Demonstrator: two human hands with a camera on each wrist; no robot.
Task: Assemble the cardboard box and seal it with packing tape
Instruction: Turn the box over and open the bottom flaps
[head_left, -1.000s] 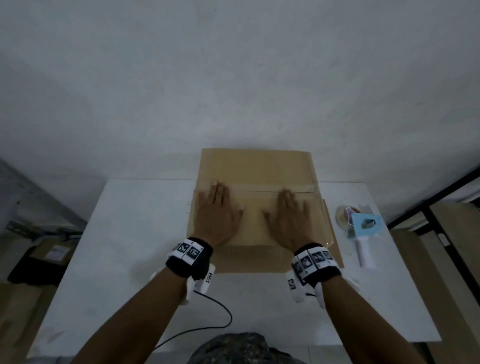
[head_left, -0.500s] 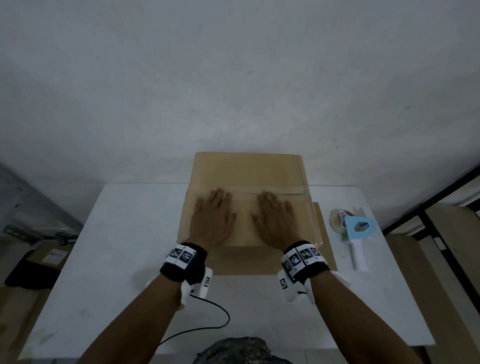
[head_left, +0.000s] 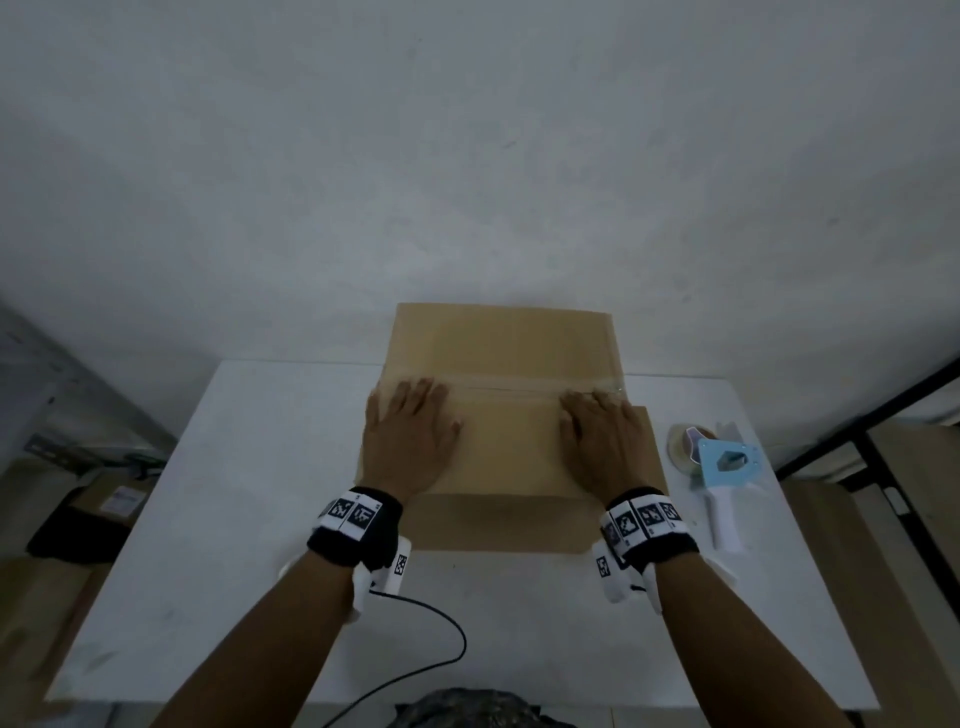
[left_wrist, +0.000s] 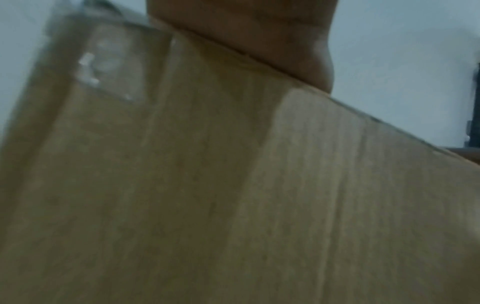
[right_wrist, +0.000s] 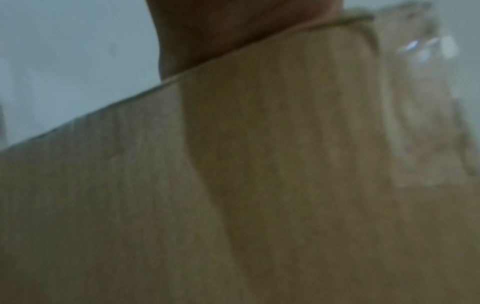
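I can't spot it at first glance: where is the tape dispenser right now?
In the head view the tape dispenser lies on the white table, untouched, just right of the cardboard box and beyond the person's right hand.

A white table carries the cardboard box; a tape dispenser lies beside it.
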